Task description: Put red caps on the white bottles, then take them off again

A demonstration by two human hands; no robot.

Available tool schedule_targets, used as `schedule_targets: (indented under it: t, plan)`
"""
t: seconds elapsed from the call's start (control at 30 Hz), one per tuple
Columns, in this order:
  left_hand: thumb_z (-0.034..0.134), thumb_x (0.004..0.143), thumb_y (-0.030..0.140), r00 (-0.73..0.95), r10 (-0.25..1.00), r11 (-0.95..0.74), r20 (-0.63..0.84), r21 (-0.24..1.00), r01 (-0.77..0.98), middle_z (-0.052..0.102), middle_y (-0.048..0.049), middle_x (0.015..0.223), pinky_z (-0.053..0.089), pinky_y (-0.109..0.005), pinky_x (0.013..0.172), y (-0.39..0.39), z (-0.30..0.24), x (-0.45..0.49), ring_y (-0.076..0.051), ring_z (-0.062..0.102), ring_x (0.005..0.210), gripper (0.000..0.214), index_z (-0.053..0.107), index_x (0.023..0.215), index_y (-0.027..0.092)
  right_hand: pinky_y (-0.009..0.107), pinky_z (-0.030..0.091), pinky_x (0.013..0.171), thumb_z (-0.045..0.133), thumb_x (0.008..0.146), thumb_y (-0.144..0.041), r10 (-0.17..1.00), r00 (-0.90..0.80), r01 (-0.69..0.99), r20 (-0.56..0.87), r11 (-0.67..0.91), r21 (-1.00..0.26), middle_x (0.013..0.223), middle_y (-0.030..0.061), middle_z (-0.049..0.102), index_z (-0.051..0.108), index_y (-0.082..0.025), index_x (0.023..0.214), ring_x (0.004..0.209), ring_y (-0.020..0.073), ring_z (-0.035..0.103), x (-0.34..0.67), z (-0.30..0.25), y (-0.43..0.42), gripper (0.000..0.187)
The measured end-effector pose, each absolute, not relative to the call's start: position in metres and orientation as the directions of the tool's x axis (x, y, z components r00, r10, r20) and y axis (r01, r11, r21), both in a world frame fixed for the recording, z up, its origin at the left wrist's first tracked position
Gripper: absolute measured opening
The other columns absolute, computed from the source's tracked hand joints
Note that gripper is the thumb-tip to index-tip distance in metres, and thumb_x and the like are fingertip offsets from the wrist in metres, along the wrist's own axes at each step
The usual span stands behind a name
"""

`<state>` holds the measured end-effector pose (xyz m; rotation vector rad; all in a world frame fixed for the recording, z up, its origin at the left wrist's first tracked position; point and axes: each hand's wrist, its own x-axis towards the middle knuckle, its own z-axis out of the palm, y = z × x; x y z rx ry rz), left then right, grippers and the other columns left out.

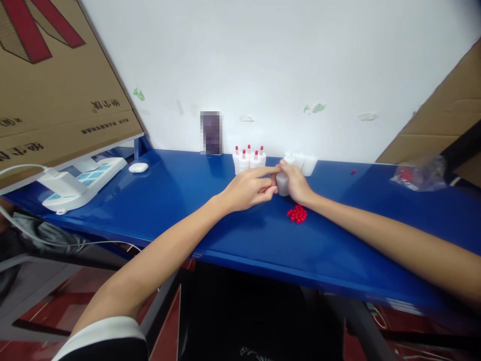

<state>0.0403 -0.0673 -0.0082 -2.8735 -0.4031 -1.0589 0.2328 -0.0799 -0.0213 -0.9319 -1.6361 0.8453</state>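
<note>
My right hand (295, 181) is wrapped round a small whitish plastic bottle (282, 185) standing at the tabletop. Beside it, my left hand (246, 189) has its fingers curled. A bit of red, which looks like a small red cap (268, 188), shows between them. The left fingertips reach the bottle's upper left side, and its top is hidden by the hands. A pile of small red caps (297, 214) lies just in front of the right wrist. Behind the left hand stand several white bottles with red tips (249, 161). More white bottles (309, 165) stand behind the right hand, partly covered.
On the blue table (161, 200) are a white power strip (99, 176) with a plugged charger (62, 181), and a white oval case (138, 167). A phone-like dark rectangle (212, 133) leans on the wall. Rightward lie a stray red cap (354, 172) and a clear bag (424, 178).
</note>
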Motion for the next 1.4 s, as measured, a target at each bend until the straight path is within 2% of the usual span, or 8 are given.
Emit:
schedule_targets:
  t: [0.23,0.47,0.57,0.7,0.8,1.0,1.23,1.4]
  plan:
    - [0.051,0.1,0.024,0.74,0.209,-0.969,0.639,0.032,0.246,0.068,-0.0131,0.14,0.061,-0.04,0.091,-0.067,-0.007,0.04,-0.022,0.072,0.109,0.036,0.064,0.068,0.017,0.03,0.043,0.051,0.032,0.088,-0.092,0.903,-0.202,0.137,0.379,0.409,-0.902,0.047,0.003,0.055,0.06,-0.022,0.05,0.044,0.0131,0.051,0.237,-0.022,-0.074,0.084]
    - [0.049,0.1,0.024,0.746,0.224,-0.969,0.627,0.065,0.237,0.067,-0.0122,0.141,0.061,-0.037,0.084,-0.069,-0.007,0.039,-0.019,0.074,0.097,0.036,0.064,0.068,0.018,0.031,0.045,0.054,0.036,0.089,-0.09,0.897,-0.241,0.094,0.371,0.402,-0.911,0.049,0.0032,0.057,0.061,-0.022,0.053,0.047,0.0149,0.054,0.24,-0.023,-0.073,0.08]
    - [0.049,0.1,0.026,0.715,0.276,-0.959,0.642,0.135,0.249,0.063,-0.0136,0.145,0.062,-0.038,0.083,-0.068,-0.009,0.04,-0.018,0.073,0.093,0.036,0.063,0.069,0.017,0.031,0.044,0.052,0.035,0.089,-0.089,0.897,-0.224,0.11,0.381,0.412,-0.905,0.05,0.0029,0.057,0.06,-0.022,0.056,0.047,0.0148,0.054,0.24,-0.024,-0.074,0.079]
    - [0.049,0.102,0.028,0.643,0.352,-0.936,0.68,0.266,0.231,0.059,-0.0126,0.149,0.061,-0.04,0.095,-0.067,-0.009,0.04,-0.021,0.071,0.112,0.037,0.058,0.067,0.017,0.029,0.042,0.049,0.042,0.09,-0.086,0.897,-0.177,0.151,0.405,0.431,-0.889,0.053,0.001,0.056,0.059,-0.021,0.063,0.047,0.0141,0.054,0.24,-0.028,-0.075,0.072]
    - [0.047,0.104,0.028,0.624,0.348,-0.936,0.699,0.295,0.191,0.063,-0.0115,0.146,0.058,-0.043,0.104,-0.067,-0.006,0.041,-0.022,0.066,0.126,0.039,0.057,0.068,0.018,0.028,0.038,0.046,0.046,0.091,-0.083,0.889,-0.174,0.222,0.425,0.455,-0.862,0.051,0.0008,0.054,0.057,-0.021,0.061,0.047,0.0137,0.051,0.24,-0.031,-0.077,0.069]
    - [0.048,0.103,0.023,0.688,0.275,-0.96,0.672,0.224,0.166,0.062,-0.0125,0.146,0.058,-0.04,0.104,-0.07,-0.004,0.044,-0.021,0.068,0.12,0.034,0.061,0.072,0.017,0.028,0.035,0.047,0.047,0.09,-0.083,0.855,-0.201,0.314,0.479,0.519,-0.795,0.05,0.0019,0.054,0.054,-0.021,0.056,0.049,0.0141,0.05,0.24,-0.031,-0.077,0.071]
    - [0.05,0.101,0.023,0.728,0.168,-0.973,0.665,-0.008,0.233,0.066,-0.0141,0.141,0.059,-0.044,0.1,-0.068,-0.001,0.042,-0.026,0.069,0.12,0.031,0.065,0.074,0.016,0.029,0.034,0.049,0.046,0.097,-0.072,0.841,-0.262,0.37,0.473,0.54,-0.756,0.047,0.0002,0.051,0.05,-0.021,0.051,0.045,0.0122,0.045,0.241,-0.026,-0.075,0.069]
    - [0.049,0.102,0.023,0.722,0.208,-0.972,0.66,0.058,0.227,0.068,-0.0161,0.135,0.061,-0.039,0.091,-0.068,-0.001,0.042,-0.021,0.071,0.104,0.03,0.067,0.078,0.015,0.028,0.035,0.05,0.051,0.098,-0.06,0.854,-0.26,0.354,0.451,0.519,-0.778,0.049,-0.0012,0.054,0.057,-0.02,0.06,0.046,0.0116,0.047,0.242,-0.027,-0.073,0.056]
